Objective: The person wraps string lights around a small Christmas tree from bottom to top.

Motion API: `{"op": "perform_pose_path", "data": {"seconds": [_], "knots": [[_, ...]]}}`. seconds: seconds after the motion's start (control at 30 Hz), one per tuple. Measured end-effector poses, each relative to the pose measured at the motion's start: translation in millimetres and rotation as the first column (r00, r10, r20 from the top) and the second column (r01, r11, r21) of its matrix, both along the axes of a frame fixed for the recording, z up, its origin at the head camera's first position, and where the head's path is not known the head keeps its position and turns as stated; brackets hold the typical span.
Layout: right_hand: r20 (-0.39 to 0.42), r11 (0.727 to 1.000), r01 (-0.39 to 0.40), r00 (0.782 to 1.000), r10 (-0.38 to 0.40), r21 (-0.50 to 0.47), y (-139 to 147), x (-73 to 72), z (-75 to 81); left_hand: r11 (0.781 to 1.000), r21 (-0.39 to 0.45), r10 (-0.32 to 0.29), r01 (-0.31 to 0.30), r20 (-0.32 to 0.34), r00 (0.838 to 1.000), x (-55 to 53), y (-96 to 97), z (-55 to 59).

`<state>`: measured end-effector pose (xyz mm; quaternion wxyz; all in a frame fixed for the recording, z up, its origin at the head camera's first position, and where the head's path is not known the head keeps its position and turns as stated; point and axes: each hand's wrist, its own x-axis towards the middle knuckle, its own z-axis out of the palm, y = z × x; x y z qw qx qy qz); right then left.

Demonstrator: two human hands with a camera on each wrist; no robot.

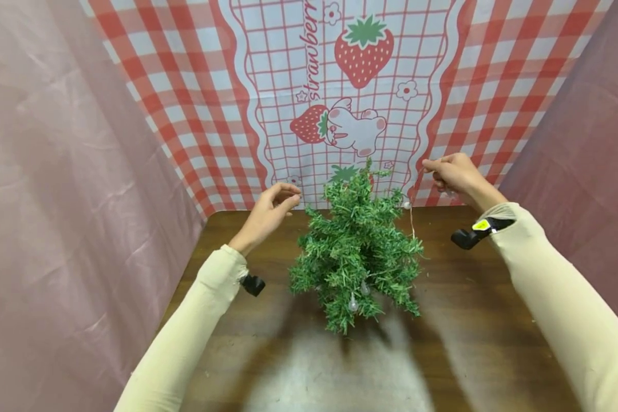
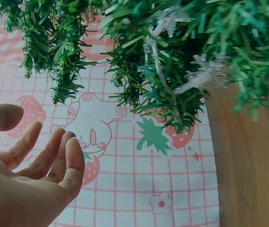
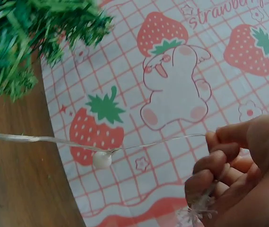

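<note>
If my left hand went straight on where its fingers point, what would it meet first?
Most likely the green tree; your left hand points toward its upper part, though depth is unclear, so it might pass behind.

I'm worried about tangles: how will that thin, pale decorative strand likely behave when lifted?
The thin, pale decorative strand is probably floppy, since it bends near its round white bead. It seems light, being so slim. The clear, spiky snowflake might snag.

Head view looks down; both nearer wrist views share the tree (image 1: pixel 357 246).
</note>
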<state>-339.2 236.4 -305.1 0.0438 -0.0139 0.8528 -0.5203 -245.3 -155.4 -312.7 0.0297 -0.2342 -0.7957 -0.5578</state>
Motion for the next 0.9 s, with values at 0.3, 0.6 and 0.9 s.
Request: {"op": "perform_pose_path", "data": {"seconds": [0.3, 0.6, 0.9], "knots": [[0.014, 0.988, -0.157, 0.988, 0.157, -0.007, -27.1, -4.8, 24.9, 0.999, 0.03, -0.048, 0.044, 0.117, 0.992, -21.8, 10.3, 3.5], [-0.022, 0.943, -0.297, 0.953, 0.304, 0.152, -59.7, -2.3, 43.0, 0.958, 0.264, -0.189, 0.114, 0.279, 0.941, -57.3, 15.9, -5.1], [-0.017, 0.872, -0.391, 0.91, 0.414, 0.295, -90.1, 4.1, 77.1, 0.808, 0.549, -0.427, 0.212, 0.298, 0.854, -67.8, 14.1, 1.4]]}}
